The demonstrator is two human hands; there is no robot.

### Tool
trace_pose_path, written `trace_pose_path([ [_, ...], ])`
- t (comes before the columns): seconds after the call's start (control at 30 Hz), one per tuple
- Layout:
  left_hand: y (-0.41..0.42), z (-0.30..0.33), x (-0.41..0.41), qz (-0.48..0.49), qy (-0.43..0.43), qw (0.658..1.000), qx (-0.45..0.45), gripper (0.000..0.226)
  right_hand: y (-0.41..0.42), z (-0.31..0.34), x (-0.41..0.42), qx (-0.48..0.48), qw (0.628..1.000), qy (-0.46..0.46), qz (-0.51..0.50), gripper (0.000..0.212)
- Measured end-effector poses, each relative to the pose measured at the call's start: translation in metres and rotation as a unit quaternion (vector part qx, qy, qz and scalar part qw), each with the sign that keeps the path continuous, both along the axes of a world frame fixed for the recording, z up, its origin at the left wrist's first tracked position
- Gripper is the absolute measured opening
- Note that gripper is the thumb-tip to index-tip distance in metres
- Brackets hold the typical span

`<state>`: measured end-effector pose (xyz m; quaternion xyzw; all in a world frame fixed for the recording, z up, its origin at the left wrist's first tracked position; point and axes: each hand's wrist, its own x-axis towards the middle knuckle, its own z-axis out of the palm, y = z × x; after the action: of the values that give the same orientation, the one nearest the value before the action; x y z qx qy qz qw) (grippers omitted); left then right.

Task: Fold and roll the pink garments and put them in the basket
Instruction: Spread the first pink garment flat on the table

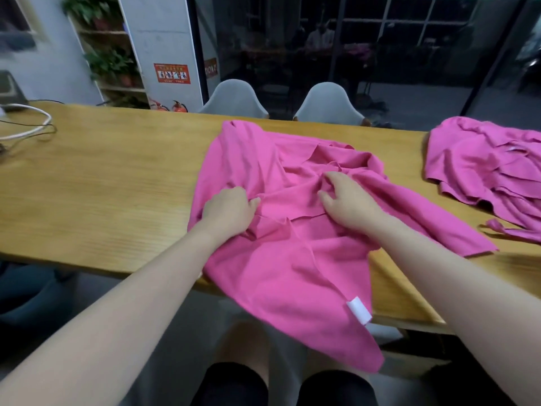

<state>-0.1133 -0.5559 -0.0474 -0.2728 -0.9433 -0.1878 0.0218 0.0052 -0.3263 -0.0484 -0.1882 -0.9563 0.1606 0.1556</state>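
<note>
Both the left hand (229,210) and right hand (348,200) grip a crumpled pink garment (281,259) draped over the table's (102,186) near edge, a pile of pink garments (491,168) lying toward its right end.

One garment (281,259) overhangs the table's (102,186) near edge — a pile (486,168) lies right.

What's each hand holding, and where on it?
Left hand grips bunched fabric on the pink garment at its left-middle. Right hand rests on its centre folds; grip unclear.
</note>
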Motion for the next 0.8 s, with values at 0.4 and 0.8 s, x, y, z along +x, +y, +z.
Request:
trace_pose_path([
  [0.4,-0.169,-0.003,-0.093,0.039,-0.042,0.998,0.027,0.037,-0.042,-0.031,-0.011,-0.053,0.994,0.089,0.021,0.075],
  [0.8,-0.103,0.007,-0.082,-0.146,0.159,0.976,-0.019,0.049,-0.046,-0.037,-0.012,0.030,0.999,0.037,-0.003,0.076],
])
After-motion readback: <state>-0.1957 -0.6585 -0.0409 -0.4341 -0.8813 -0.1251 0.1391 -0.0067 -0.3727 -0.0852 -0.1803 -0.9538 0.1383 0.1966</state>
